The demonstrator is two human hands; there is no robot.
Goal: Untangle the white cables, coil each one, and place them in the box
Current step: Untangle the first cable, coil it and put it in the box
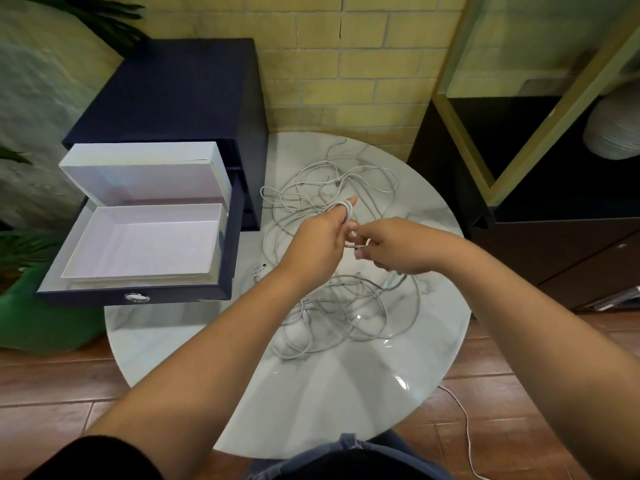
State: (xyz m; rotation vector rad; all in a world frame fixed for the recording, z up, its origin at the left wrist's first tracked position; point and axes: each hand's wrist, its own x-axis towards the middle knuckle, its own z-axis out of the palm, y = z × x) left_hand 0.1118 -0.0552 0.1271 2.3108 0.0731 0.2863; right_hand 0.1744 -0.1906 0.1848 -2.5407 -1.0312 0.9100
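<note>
Both hands meet above the round marble-patterned worktop (346,393), to the right of the open white cardboard box (149,244). The left hand (320,242) acts as a spool: a small coil of white cable (348,209) is looped around its raised fingers, and its grip is closed on those turns, probably so they cannot spring apart. The right hand (394,249) sits just beside it, on the side away from the box, knuckles up and wrist bent inward. Its grip pinches the free strand of the same cable between thumb and fingertips, most likely to feed the next turn on under light tension. Both forearms reach in from the near edge and angle toward each other, lifted off the surface.

The loose white cables (346,306) lie in a slack tangle on the worktop, right of the box, some beyond the hands and more below them, with a few plug ends showing. One more white cable on the floor (464,420) trails well away from the box.

The box sits in the pulled-out drawer of a dark blue cabinet (180,91), lid (145,174) tipped back. Nothing is visible inside it, so the coiling looks to be at an early stage
</note>
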